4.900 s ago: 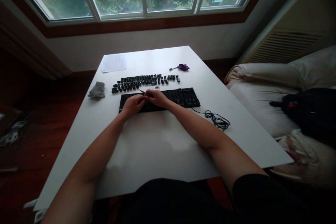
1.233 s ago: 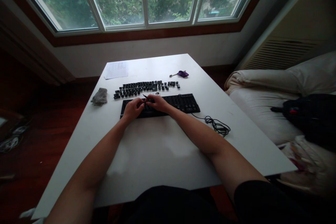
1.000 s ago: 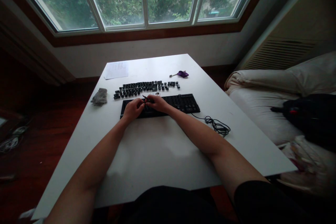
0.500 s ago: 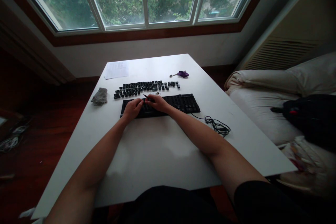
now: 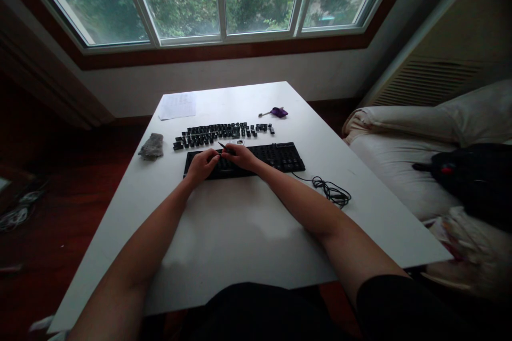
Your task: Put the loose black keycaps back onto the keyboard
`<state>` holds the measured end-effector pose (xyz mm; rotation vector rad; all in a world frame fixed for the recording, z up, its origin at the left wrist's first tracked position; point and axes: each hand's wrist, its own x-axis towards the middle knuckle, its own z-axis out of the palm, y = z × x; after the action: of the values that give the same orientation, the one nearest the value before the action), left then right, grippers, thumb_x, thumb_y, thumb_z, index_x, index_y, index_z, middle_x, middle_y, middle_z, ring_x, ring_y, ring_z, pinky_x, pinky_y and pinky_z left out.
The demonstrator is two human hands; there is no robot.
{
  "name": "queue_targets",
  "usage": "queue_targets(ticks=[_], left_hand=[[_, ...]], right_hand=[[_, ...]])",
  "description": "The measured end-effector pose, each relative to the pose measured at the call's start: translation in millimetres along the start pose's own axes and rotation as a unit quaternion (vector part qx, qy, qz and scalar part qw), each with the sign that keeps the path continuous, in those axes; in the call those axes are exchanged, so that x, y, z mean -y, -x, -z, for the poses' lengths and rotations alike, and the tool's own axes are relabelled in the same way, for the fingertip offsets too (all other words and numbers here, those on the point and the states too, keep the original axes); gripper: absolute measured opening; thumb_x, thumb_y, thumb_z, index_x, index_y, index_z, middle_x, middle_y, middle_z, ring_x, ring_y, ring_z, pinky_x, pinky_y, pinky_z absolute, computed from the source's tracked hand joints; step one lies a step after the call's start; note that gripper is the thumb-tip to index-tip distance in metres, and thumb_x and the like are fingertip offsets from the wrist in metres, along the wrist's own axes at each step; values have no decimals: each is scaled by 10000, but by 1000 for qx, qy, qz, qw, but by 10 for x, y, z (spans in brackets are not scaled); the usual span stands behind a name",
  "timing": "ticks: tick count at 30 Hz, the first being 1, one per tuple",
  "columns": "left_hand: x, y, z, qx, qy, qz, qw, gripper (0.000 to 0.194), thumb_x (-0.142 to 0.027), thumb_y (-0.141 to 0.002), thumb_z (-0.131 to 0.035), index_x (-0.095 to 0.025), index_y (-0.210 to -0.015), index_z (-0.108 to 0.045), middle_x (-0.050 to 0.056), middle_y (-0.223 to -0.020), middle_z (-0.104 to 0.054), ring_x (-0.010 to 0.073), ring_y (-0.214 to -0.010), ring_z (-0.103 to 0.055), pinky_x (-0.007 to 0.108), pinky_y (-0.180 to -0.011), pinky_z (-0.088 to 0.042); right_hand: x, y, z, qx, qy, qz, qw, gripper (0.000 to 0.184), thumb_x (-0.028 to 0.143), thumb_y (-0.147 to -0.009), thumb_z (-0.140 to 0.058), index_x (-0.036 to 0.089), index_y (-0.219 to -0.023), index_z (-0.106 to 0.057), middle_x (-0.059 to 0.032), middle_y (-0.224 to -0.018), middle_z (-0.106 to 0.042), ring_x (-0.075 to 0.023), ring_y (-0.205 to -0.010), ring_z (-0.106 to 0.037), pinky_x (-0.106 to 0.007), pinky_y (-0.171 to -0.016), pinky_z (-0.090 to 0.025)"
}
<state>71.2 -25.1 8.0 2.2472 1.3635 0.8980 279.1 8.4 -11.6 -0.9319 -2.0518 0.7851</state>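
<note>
A black keyboard (image 5: 276,159) lies on the white table, its cable (image 5: 331,192) coiled at the right. Over its left half my two hands meet, fingertips close together. My right hand (image 5: 241,156) is closed around a thin dark pen-like tool (image 5: 221,145), whose tip points up and to the left. My left hand (image 5: 203,164) has its fingers pinched together just beside it; whatever they hold is too small to make out. Behind the keyboard stand rows of loose black keycaps (image 5: 216,130). A small round item (image 5: 240,142) sits between keycaps and keyboard.
A grey cloth (image 5: 152,147) lies at the table's left edge. Farther back are a sheet of paper (image 5: 178,106) and a purple item (image 5: 279,112) with a small brush (image 5: 264,114) beside it. A sofa (image 5: 384,160) with a dark bag stands to the right.
</note>
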Motion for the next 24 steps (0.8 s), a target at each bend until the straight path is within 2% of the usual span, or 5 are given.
queue_targets(ticks=[11, 24], left_hand=[[17, -4, -4, -2, -11, 6, 1000, 356, -439, -961, -427, -195, -850, -661, 15, -743, -656, 174, -725, -582, 264, -653, -394], [38, -7, 1, 0, -11, 3, 1000, 357, -444, -955, -454, -187, -873, -688, 10, -718, -654, 163, -674, -567, 258, -622, -388]], right_hand=[[56, 18, -12, 2, 23, -2, 1000, 333, 466, -835, -636, 153, -948, -641, 14, -722, -575, -123, -662, -462, -243, -636, -320], [306, 101, 4, -17, 190, -26, 981, 280, 421, -858, -629, 234, -1064, -657, -22, -790, -661, -166, -715, -550, -253, -668, -331]])
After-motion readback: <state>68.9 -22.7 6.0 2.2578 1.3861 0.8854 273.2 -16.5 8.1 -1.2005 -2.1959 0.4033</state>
